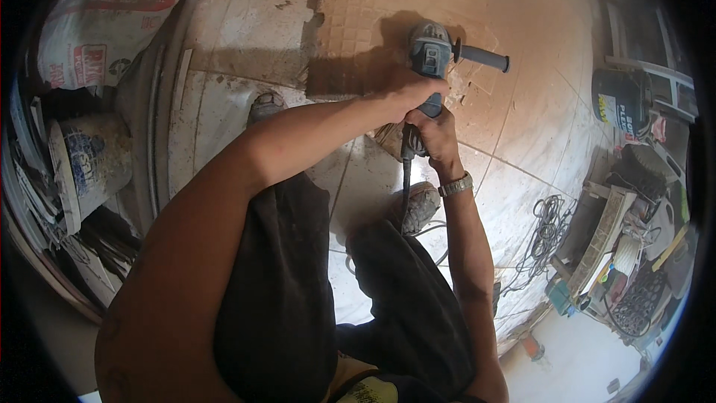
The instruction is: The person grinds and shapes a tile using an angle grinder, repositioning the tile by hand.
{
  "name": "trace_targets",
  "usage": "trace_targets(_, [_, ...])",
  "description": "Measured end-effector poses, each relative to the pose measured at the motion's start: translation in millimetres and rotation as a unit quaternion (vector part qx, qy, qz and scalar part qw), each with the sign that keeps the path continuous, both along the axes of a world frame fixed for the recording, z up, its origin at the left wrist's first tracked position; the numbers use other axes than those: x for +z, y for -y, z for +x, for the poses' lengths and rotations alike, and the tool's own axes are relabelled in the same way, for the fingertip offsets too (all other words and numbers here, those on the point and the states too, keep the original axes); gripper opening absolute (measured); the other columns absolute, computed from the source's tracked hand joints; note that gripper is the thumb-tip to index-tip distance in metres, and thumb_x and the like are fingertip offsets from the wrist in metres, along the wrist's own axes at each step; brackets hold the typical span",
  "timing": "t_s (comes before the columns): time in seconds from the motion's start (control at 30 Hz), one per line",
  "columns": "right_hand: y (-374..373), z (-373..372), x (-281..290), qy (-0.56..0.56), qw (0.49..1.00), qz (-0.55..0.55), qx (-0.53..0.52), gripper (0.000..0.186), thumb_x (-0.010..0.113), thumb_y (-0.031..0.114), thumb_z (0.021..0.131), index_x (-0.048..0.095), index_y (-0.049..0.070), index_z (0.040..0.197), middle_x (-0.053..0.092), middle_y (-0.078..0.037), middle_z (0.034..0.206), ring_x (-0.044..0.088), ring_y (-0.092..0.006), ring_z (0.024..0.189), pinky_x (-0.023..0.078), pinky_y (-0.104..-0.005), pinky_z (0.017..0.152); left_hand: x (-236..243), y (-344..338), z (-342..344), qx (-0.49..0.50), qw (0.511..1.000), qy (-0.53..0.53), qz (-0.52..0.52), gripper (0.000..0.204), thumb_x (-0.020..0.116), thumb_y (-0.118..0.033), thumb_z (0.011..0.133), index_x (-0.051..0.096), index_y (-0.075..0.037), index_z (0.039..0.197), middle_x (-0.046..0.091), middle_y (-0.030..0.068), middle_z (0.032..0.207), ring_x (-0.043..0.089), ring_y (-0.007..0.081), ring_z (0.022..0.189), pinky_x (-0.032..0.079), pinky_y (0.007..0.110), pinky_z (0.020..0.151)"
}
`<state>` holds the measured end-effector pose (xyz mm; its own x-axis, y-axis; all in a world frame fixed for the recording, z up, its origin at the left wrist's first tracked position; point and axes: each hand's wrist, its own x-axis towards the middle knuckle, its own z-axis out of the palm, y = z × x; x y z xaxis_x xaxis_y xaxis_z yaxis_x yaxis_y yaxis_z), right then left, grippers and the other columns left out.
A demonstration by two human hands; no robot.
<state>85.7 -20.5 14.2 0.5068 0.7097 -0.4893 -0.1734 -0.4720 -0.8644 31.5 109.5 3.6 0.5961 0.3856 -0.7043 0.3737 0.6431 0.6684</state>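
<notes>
An angle grinder (430, 51), blue-grey and dusty, is held out in front of me over the floor. My left hand (415, 97) is closed round its body just behind the head. Lower on the grip, my right hand (436, 136) is wrapped round the rear end, with a metal watch on that wrist. The black side handle (483, 58) sticks out to the right, touched by neither hand. From the rear end a dark power cord (406, 179) runs down between my legs. Beneath the tool lies a dusty tan sheet (350, 45) with a grid pattern and ragged left edge. The grinder's disc is hidden.
Light floor tiles (224, 112) under dust surround my shoes. Left are a printed sack (104, 30) and a dirty bucket (97, 164). On the right stand a black bucket (623, 101), a coiled cable (548, 235) and piled tools. Haze hangs at the upper right.
</notes>
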Motion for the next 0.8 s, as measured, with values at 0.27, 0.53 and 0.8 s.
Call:
trace_targets(0.27, [20.0, -7.1, -7.7, -0.011, 0.999, -0.037, 0.036, 0.033, 0.079, 0.018, 0.085, 0.07, -0.004, 0.107, 0.075, -0.008, 0.094, 0.068, -0.0157, 0.079, 0.055, -0.0305, 0.071, 7.3, 14.2, -17.8, -0.005, 1.0, 0.006, -0.02, 0.03, 0.086, -0.027, 0.076, 0.074, -0.005, 0.092, 0.072, 0.0065, 0.086, 0.067, 0.0171, 0.074, 0.056, 0.035, 0.069])
trace_targets(0.53, [12.1, -34.3, -3.6, -0.036, 0.996, 0.008, 0.081, 0.029, 0.081, 0.018, 0.087, 0.072, -0.002, 0.106, 0.075, -0.005, 0.092, 0.069, -0.0132, 0.08, 0.054, -0.029, 0.072, -9.0, 20.8, -50.9, 0.098, 0.995, -0.007, 0.029, 0.028, 0.085, -0.021, 0.077, 0.073, -0.002, 0.093, 0.072, 0.0067, 0.089, 0.068, 0.0175, 0.078, 0.056, 0.035, 0.072])
trace_targets(0.8, [20.6, -26.0, -10.9, -0.03, 0.995, -0.015, 0.09, 0.042, 0.085, 0.017, 0.084, 0.069, -0.005, 0.117, 0.076, -0.009, 0.107, 0.071, -0.019, 0.097, 0.056, -0.033, 0.088, -6.5, 24.8, -48.1, 0.096, 0.995, 0.013, -0.012, 0.029, 0.084, -0.022, 0.074, 0.072, 0.001, 0.086, 0.071, 0.0073, 0.083, 0.065, 0.0168, 0.07, 0.053, 0.036, 0.061])
